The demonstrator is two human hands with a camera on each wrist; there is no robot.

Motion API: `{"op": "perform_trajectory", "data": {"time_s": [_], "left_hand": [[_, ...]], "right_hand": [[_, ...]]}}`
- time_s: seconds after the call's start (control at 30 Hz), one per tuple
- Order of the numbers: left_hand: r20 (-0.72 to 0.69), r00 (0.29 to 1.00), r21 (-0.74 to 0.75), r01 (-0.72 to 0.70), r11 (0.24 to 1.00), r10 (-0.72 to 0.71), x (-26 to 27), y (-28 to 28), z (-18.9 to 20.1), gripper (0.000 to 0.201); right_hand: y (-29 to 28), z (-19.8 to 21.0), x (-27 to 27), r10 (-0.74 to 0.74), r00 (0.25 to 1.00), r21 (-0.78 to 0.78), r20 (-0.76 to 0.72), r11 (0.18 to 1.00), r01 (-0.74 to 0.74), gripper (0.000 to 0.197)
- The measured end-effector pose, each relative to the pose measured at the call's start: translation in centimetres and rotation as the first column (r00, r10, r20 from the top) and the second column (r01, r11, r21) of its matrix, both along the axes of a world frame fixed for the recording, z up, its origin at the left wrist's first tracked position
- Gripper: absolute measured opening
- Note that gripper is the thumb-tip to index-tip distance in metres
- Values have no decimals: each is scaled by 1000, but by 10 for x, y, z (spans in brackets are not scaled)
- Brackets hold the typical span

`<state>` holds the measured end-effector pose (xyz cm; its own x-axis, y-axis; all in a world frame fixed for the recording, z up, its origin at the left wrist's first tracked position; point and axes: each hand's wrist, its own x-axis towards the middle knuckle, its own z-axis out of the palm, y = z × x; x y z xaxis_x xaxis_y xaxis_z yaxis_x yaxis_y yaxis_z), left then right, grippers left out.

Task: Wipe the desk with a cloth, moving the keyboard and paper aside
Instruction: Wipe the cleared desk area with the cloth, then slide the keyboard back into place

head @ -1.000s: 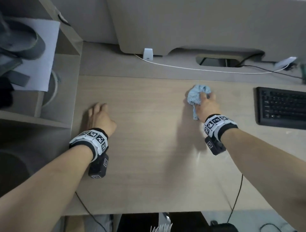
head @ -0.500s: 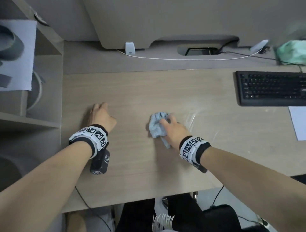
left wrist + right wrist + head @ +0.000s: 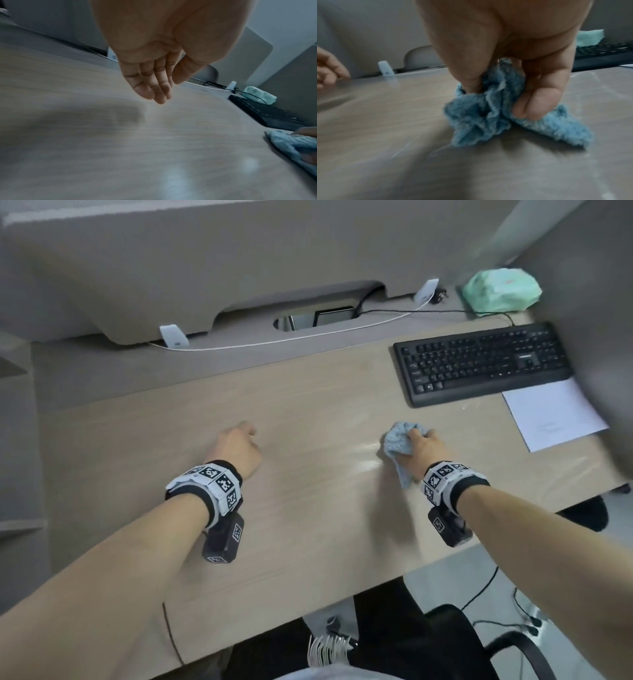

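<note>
My right hand [image 3: 423,450] grips a bunched blue cloth [image 3: 399,441] and presses it onto the light wooden desk [image 3: 308,525], right of the middle. In the right wrist view the thumb and curled fingers of that hand [image 3: 499,98] pinch the cloth [image 3: 479,121], and one corner trails flat on the wood. My left hand [image 3: 236,446] is over the desk to the left; its fingers [image 3: 159,94] hang relaxed just above the surface and hold nothing. The black keyboard [image 3: 483,364] lies at the far right. A white paper [image 3: 551,416] lies just in front of the keyboard's right end.
A green packet [image 3: 501,292] sits behind the keyboard in the corner. A white cable [image 3: 291,338] and a white clip [image 3: 174,336] run along the back ledge by a cable opening [image 3: 318,318]. Damp streaks shine beside the cloth. A black chair [image 3: 513,645] stands below the desk's front edge.
My right hand swept the cloth from the far side toward me and leftward, then back to the right. The left hand stayed in about the same spot. My view turned right.
</note>
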<state>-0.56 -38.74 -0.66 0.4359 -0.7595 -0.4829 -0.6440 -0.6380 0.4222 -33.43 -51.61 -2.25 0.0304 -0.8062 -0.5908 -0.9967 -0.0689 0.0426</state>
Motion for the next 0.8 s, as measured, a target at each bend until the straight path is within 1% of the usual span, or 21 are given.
{"op": "perform_trajectory", "data": {"time_s": [0.07, 0.13, 0.2, 0.27, 0.3, 0.37, 0.43, 0.53, 0.6, 0.63, 0.73, 0.8], "left_hand": [[-9, 1000, -22, 30, 999, -30, -25, -21, 0, 33], [-28, 998, -26, 52, 998, -53, -52, -43, 0, 32], [-48, 997, -23, 58, 998, -59, -81, -67, -2, 32], [-75, 996, -16, 42, 999, -43, -112, -94, -1, 31], [-91, 995, -13, 30, 999, -31, -125, -107, -1, 31], [-118, 993, -11, -4, 1000, 3, -154, -140, -5, 32], [-161, 985, -1, -58, 998, 57, -179, -171, -7, 34], [-204, 965, 21, -166, 986, 167, -205, -217, -11, 43], [-223, 945, 50, -237, 970, 242, -219, -247, -13, 47], [-236, 931, 66, -271, 960, 279, -223, -259, -12, 46], [-288, 879, 96, -368, 925, 380, -229, -287, -14, 19], [-298, 837, 150, -433, 889, 458, -233, -302, -17, 15]], "right_hand": [[-16, 8, -23, -9, 999, -14, 47, 1000, 10, 69], [-32, 19, -44, 28, 997, -38, 72, 999, -25, 75], [-51, 31, -64, 64, 994, -50, 85, 997, -60, 86], [-73, 41, -84, 54, 991, -61, 124, 997, -47, 96], [-83, 44, -93, 57, 987, -72, 151, 996, -46, 97], [-110, 45, -122, 58, 981, -120, 187, 992, -35, 91], [-139, 44, -149, 26, 973, -172, 231, 985, 14, 86], [-195, 37, -194, -55, 951, -211, 305, 970, 124, 78], [-235, 31, -227, -141, 930, -226, 340, 947, 226, 78], [-253, 27, -240, -187, 918, -234, 350, 931, 279, 78], [-292, 17, -267, -305, 884, -245, 354, 882, 403, 82], [-310, 10, -277, -348, 874, -240, 340, 866, 438, 82]]}}
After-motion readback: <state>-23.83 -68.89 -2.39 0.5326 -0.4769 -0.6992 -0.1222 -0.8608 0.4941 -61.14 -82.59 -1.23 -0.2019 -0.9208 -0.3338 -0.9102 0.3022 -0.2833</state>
